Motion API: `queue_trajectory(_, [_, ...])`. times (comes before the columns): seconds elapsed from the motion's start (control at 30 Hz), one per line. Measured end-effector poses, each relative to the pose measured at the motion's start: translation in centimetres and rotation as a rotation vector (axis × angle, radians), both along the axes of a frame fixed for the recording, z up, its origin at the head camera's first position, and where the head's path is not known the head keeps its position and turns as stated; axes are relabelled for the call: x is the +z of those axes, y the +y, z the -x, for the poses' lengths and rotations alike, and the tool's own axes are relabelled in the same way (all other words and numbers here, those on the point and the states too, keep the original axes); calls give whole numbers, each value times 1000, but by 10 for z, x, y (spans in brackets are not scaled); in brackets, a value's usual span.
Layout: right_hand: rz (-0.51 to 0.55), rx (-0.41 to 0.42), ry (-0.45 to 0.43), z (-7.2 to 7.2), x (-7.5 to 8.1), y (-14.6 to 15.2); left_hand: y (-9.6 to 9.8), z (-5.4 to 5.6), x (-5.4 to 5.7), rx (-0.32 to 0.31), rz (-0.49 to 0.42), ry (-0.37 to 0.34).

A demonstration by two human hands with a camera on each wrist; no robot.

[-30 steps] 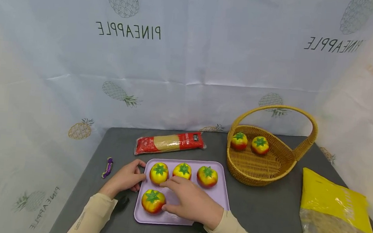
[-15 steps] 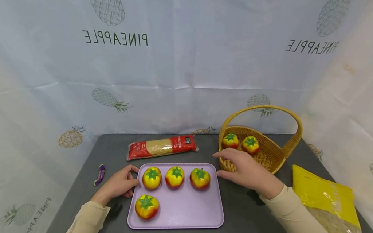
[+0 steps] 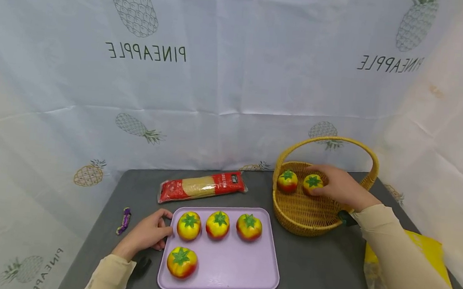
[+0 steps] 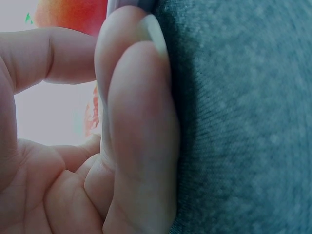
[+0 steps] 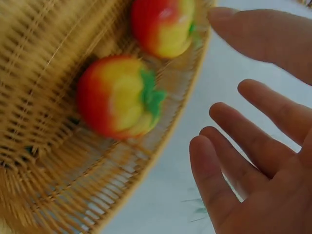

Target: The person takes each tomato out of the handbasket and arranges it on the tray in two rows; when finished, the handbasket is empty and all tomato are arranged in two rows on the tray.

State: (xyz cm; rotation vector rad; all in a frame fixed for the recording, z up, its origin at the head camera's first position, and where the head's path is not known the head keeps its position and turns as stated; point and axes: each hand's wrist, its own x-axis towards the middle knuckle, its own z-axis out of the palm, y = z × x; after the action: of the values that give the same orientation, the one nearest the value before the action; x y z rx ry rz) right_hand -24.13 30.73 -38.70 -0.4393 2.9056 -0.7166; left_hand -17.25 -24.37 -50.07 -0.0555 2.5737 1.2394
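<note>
My left hand grips the left rim of the lilac tray, thumb and fingers at its edge; the left wrist view shows curled fingers beside that rim. Several red-and-yellow toy tomatoes sit on the tray, three in a back row and one tomato at front left. My right hand is over the wicker basket, its fingers spread about the right tomato. A second tomato lies left of it. In the right wrist view the spread right hand stands apart from the tomatoes.
A red noodle packet lies behind the tray. A purple wrapped candy is on the grey table at left. The basket's tall handle arches above it. A yellow bag lies at right, partly behind my sleeve.
My right hand has moved from the tray, up and right, into the basket beside the right tomato. My left hand stays at the tray's rim. The view shifts slightly.
</note>
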Motion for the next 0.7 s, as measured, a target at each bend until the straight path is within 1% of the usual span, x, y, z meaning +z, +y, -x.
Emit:
queue_trajectory(0.13, [-8,-16,-36,13,-10,11,1,-1,-1,1,-3,2])
queue_trajectory(0.23, [-7,-20,-52,20,-15,15,2,-1,0,6,-6,-5])
queue_trajectory(0.4, [-19,-21,-56,26,-22,18,4,-1,1,-2,-11,-3])
queue_trajectory(0.7, [-49,-32,-66,37,-29,14,3,0,3,19,11,-14])
